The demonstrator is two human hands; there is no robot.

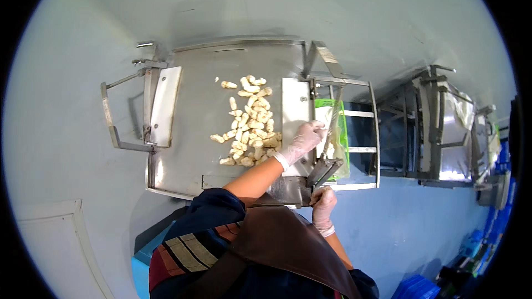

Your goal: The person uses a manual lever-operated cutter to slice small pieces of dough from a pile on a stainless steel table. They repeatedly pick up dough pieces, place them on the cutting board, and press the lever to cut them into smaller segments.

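Both my hands wear thin whitish gloves. My left hand (306,139) reaches over the white cutting board (293,99), its fingers bent together at the board's right edge beside a metal lever cutter (326,171). What those fingers hold is too small to make out. My right hand (323,206) is closed in a fist round the near end of the cutter's lever, whose grip is mostly hidden. Pale stubby root-like pieces (252,119) lie heaped left of my left hand. Right of the board, a green-rimmed basket (343,133) holds whitish pieces partly hidden by the cutter.
The pieces lie on a steel table (194,105) with raised edges. A second white board (165,108) with a metal frame is fixed at its left end. Another metal stand (443,127) is farther right. Blue crates (415,287) sit at the lower right.
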